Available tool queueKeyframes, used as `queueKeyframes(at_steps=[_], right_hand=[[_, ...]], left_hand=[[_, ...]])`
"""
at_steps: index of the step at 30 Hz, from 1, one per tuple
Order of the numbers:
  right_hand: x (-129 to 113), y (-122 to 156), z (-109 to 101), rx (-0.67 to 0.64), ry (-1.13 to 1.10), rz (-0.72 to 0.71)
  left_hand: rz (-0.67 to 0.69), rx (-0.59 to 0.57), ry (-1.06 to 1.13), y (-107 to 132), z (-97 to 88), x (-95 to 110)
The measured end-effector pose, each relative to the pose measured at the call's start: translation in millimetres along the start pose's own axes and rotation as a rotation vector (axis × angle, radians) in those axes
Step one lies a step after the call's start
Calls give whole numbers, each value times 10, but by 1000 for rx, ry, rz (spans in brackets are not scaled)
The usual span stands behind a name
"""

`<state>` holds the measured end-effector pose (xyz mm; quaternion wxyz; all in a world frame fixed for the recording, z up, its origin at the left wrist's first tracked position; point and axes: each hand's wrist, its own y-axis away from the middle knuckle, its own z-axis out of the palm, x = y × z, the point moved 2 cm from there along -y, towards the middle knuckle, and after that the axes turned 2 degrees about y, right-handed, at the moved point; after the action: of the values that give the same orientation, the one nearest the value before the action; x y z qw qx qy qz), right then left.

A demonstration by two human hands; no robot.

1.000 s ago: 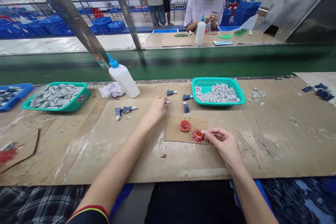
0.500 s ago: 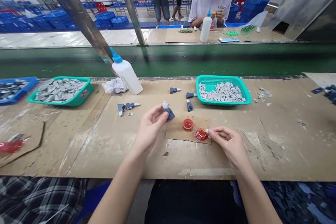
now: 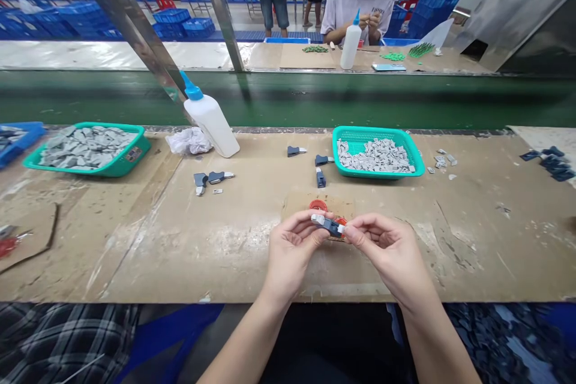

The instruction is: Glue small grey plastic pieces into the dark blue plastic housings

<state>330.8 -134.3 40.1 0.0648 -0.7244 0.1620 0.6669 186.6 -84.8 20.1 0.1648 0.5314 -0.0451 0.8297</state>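
My left hand (image 3: 291,250) and my right hand (image 3: 390,251) meet above the cardboard-covered table (image 3: 180,240). Together they pinch a small dark blue plastic part with a grey tip (image 3: 327,224). The right fingertips press a small grey piece against its right end. Behind the hands lie two red caps (image 3: 318,205), partly hidden. Several more blue-and-grey parts (image 3: 320,177) lie further back. A teal basket of small grey pieces (image 3: 377,156) stands beyond my right hand.
A white squeeze bottle with a blue nozzle (image 3: 209,119) leans by a crumpled tissue (image 3: 188,140). Another teal basket of grey pieces (image 3: 85,148) stands at the left. A green conveyor belt (image 3: 315,99) runs behind; a person (image 3: 364,3) works across it.
My left hand picked a blue part off the table and carried it right and toward me. My right hand left the red cap and joined it at the part.
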Motion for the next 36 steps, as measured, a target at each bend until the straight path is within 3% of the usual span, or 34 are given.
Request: queueKeyframes(at_steps=[6,14,16,23,27,29,32,33,36], right_hand=[[61,-10,-15,-81,-16,63],[35,-42,-84,-457,-144,156],[24,-47,-82,-479,-183,152],[-23,-43,14,-318,-69,92],[-95,-238,-73,-276,86,39],[-105,-499,-237,-167,216,-66],[-56,-1055,-567,147,576,-237],[-21,-1256,-654,198,739,-245],[76,-1794,-776,214,886,-237]], left_hand=[[30,-32,-82,30,27,29],[66,-63,-158,98,84,35],[71,-50,-151,102,72,25],[-46,-153,-73,24,44,-45],[-71,-114,-60,-59,27,-25],[-57,-82,-73,-88,-34,-8],[-2,-4,-92,-116,-240,25],[25,29,-99,-125,-338,44],[89,125,-158,-157,-690,140]])
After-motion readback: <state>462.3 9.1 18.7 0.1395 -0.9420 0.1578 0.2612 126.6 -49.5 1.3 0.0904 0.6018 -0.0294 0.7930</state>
